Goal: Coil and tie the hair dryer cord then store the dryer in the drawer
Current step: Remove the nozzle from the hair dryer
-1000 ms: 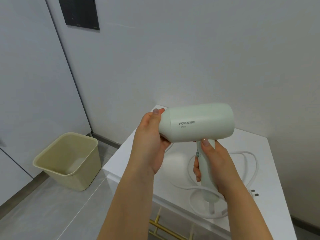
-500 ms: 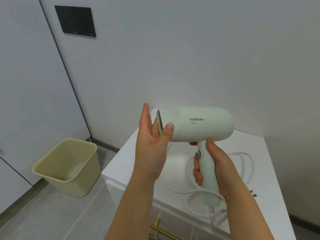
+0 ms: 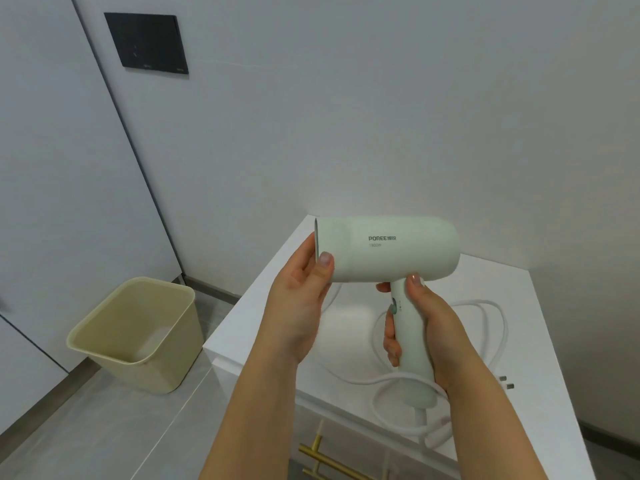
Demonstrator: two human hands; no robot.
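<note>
A pale green hair dryer [image 3: 388, 249] is held upright above a white cabinet top [image 3: 540, 358], its barrel level and its nozzle pointing left. My right hand [image 3: 426, 327] grips the handle. My left hand [image 3: 301, 296] holds the nozzle end, thumb on the near side and fingers behind the rim. The white cord [image 3: 485, 327] lies in loose loops on the cabinet top behind and below the handle. Its plug [image 3: 506, 382] rests near my right forearm. A brass drawer handle [image 3: 332, 462] shows on the cabinet front below.
A beige waste bin [image 3: 138, 334] stands on the grey floor left of the cabinet. White walls close in behind and to the right. A dark panel [image 3: 147, 43] is mounted high on the wall.
My left hand let go of the nozzle, opened beside it, and now holds the nozzle end again. The dryer stayed almost in place in my right hand.
</note>
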